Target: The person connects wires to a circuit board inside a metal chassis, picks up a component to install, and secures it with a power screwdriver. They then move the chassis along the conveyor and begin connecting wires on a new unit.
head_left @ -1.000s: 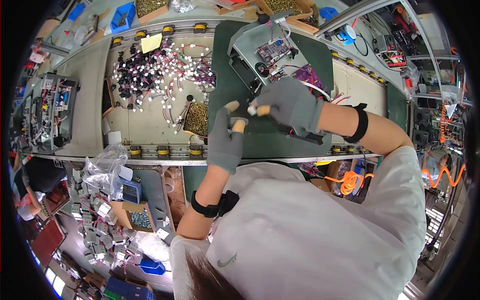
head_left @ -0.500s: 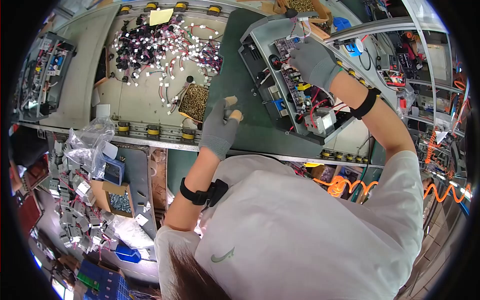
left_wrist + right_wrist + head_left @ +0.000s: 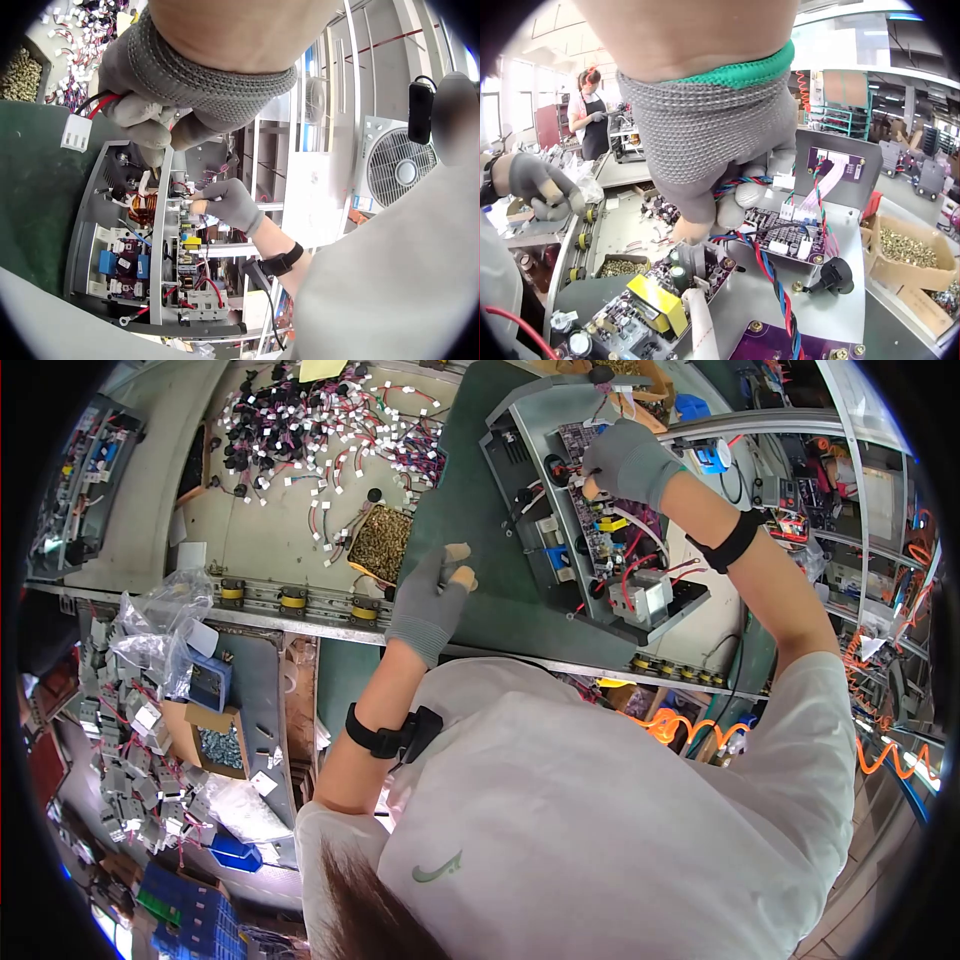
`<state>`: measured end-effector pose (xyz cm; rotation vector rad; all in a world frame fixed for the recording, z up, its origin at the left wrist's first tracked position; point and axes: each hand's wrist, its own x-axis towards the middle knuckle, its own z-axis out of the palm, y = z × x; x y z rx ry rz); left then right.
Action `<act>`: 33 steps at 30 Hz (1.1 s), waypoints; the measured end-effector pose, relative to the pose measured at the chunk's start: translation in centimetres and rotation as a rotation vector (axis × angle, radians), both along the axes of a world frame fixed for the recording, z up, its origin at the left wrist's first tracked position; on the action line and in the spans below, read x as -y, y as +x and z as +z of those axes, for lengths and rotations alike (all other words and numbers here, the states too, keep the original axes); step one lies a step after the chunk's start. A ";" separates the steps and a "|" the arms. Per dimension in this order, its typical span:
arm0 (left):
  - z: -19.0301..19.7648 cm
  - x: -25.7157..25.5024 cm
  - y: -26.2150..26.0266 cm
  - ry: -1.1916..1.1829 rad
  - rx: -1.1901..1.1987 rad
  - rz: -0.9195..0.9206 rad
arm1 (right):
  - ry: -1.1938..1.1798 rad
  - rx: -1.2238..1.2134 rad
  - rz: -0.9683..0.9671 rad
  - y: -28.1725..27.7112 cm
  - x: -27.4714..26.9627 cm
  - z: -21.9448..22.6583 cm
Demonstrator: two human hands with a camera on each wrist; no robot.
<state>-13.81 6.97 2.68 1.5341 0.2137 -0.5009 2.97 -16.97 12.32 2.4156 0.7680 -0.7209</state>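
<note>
In the left wrist view, my gloved left hand (image 3: 180, 97) has curled fingers round a black and red wire ending in a white connector (image 3: 76, 133). The head view shows this hand (image 3: 430, 605) over the green mat (image 3: 480, 560), left of an open metal chassis (image 3: 545, 460). My right hand (image 3: 632, 462) is at the chassis's upper part. Seen from the right wrist, that hand (image 3: 712, 142) pinches twisted coloured wires (image 3: 744, 180) above a purple circuit board (image 3: 780, 232), by a white plug (image 3: 784, 182). Its fingertips partly hide the wires.
Loose wired connectors (image 3: 290, 440) lie in a pile at the left, above a box of brass pieces (image 3: 380, 543). Rollers (image 3: 293, 600) line the near rail. Another chassis (image 3: 85, 485) stands far left. A person (image 3: 592, 112) stands in the background.
My right hand has moved from beside my left hand to the chassis's upper board, where it remains. The left hand stays over the mat. The head view has shifted.
</note>
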 end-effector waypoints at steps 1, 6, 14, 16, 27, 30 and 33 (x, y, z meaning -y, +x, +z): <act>-0.3 -0.1 0.0 -0.002 -0.008 -0.002 | -0.002 -0.008 -0.002 0.2 -0.5 0.1; -1.2 -0.4 -0.3 -0.043 -0.059 0.025 | -0.155 0.146 -0.140 1.0 -0.9 -0.1; -0.1 -0.9 0.1 -0.114 -0.104 0.086 | -0.204 0.142 -0.021 0.7 -1.8 -0.3; 0.6 -1.3 0.0 -0.111 -0.091 0.088 | -0.022 0.199 -0.075 0.1 -0.4 -0.5; -0.2 -3.3 -0.8 -0.130 -0.167 0.146 | 0.091 0.349 0.516 -0.6 5.3 2.1; -0.2 -2.8 -0.9 -0.146 -0.175 0.175 | 0.190 0.526 0.481 -0.7 5.9 -0.5; 0.1 -2.6 -0.8 -0.141 -0.187 0.170 | 0.376 0.509 0.239 -0.6 6.2 -2.2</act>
